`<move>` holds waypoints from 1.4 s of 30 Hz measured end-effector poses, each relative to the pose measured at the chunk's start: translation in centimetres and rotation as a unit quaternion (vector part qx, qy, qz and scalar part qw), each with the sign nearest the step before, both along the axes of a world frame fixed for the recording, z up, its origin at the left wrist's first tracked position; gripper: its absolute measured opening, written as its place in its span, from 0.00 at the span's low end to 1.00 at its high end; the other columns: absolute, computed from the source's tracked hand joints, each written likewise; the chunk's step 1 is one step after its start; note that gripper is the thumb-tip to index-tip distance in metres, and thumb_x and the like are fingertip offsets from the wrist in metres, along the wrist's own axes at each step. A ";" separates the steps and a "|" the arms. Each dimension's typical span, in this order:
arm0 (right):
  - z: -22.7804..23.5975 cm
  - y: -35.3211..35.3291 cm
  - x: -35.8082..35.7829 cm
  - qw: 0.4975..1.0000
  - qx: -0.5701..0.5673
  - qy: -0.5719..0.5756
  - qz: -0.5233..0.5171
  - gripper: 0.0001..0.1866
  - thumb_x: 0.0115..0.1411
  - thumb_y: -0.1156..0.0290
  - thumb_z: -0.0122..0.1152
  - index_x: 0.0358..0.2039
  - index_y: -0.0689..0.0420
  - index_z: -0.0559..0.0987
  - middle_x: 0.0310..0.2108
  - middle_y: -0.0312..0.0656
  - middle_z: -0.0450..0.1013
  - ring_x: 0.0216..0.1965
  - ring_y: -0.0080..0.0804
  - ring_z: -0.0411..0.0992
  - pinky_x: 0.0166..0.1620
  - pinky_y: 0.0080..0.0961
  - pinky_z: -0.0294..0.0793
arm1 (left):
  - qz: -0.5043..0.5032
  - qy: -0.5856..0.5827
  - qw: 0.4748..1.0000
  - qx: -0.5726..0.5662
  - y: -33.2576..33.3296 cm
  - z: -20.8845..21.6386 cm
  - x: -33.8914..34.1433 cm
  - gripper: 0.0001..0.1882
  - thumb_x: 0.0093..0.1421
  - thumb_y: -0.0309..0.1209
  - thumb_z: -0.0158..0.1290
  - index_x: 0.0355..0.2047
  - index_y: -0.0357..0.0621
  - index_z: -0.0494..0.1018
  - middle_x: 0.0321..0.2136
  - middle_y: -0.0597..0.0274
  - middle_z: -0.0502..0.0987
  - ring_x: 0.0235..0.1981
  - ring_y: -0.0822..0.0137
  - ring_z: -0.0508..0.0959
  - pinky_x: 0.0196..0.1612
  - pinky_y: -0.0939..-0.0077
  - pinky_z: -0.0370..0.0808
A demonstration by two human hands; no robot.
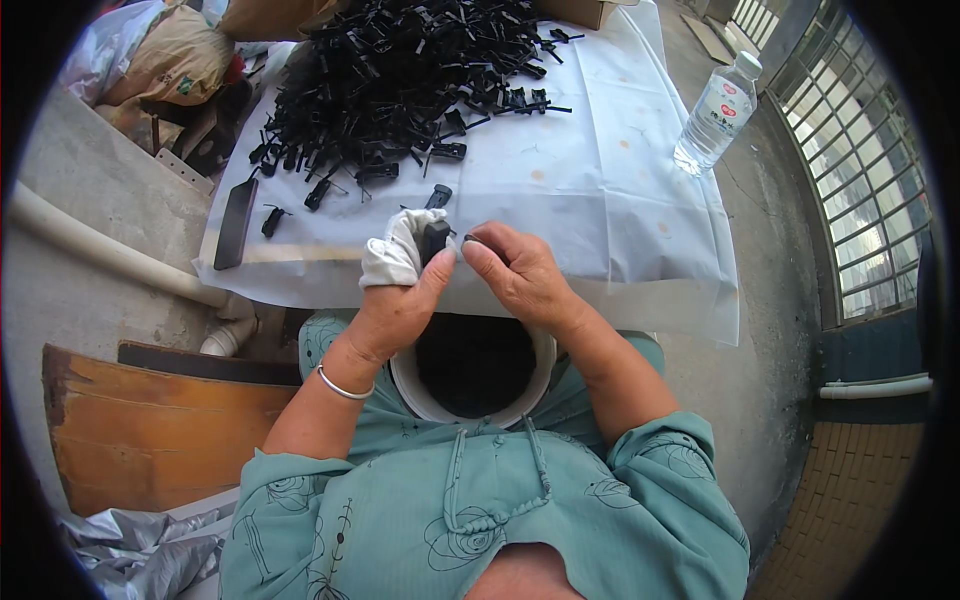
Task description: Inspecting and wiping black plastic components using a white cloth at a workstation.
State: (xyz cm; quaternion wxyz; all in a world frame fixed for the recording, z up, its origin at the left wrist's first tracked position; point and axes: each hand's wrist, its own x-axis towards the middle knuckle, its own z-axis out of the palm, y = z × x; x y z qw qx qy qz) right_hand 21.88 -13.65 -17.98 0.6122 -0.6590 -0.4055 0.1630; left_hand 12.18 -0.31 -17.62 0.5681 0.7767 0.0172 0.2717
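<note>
My left hand (398, 315), its fingers wrapped in a white cloth or glove (392, 258), grips a small black plastic part (436, 239) between thumb and fingers. Close beside it, my right hand (522, 272) is pinched, with a tiny dark bit at its fingertips that is too small to name. Both hands are over the near edge of the table. Just beyond them lies another black part (439, 196). A large heap of similar black parts (390, 85), many with thin stems sticking out, covers the table's far side.
Below my hands, a white bucket (404, 382) with dark contents stands between my knees. The table has a white plastic sheet (600, 215). A water bottle (716, 115) stands at its right edge, a long dark flat bar (236, 224) at its left. A wooden board (160, 430) leans at left.
</note>
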 end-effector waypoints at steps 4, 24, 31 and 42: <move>0.2 -0.7 0.7 0.979 -0.155 -0.086 0.098 0.08 0.57 0.70 0.57 0.31 0.62 0.75 0.17 0.33 0.65 0.21 0.17 0.61 0.25 0.17 0.63 | -0.044 0.109 0.962 -0.246 0.1 1.4 -0.9 0.13 0.62 0.23 0.40 0.48 0.42 0.61 0.28 0.68 0.69 0.22 0.83 0.61 0.24 0.90 0.61; -0.5 0.6 -0.1 0.991 -0.071 0.017 0.113 0.14 0.62 0.67 0.48 0.24 0.63 0.71 0.17 0.34 0.64 0.22 0.20 0.59 0.27 0.21 0.64 | -0.044 0.088 0.994 0.043 -0.5 0.6 -1.0 0.13 0.54 0.22 0.41 0.40 0.35 0.64 0.32 0.59 0.68 0.31 0.71 0.67 0.36 0.78 0.67; -1.0 1.5 -1.7 0.990 -0.051 0.023 0.130 0.14 0.61 0.67 0.49 0.23 0.64 0.71 0.17 0.36 0.65 0.21 0.23 0.58 0.27 0.22 0.64 | 0.016 0.071 0.992 0.108 -0.3 0.7 -3.0 0.13 0.53 0.21 0.42 0.41 0.33 0.63 0.30 0.50 0.71 0.31 0.58 0.72 0.38 0.73 0.69; -2.5 4.4 1.2 0.898 -0.180 -0.383 -0.122 0.07 0.53 0.68 0.58 0.29 0.57 0.75 0.23 0.45 0.72 0.21 0.41 0.71 0.25 0.32 0.70 | 0.022 0.237 0.951 -0.196 2.5 -1.2 -4.0 0.13 0.64 0.33 0.40 0.44 0.39 0.67 0.39 0.59 0.75 0.25 0.72 0.76 0.23 0.85 0.70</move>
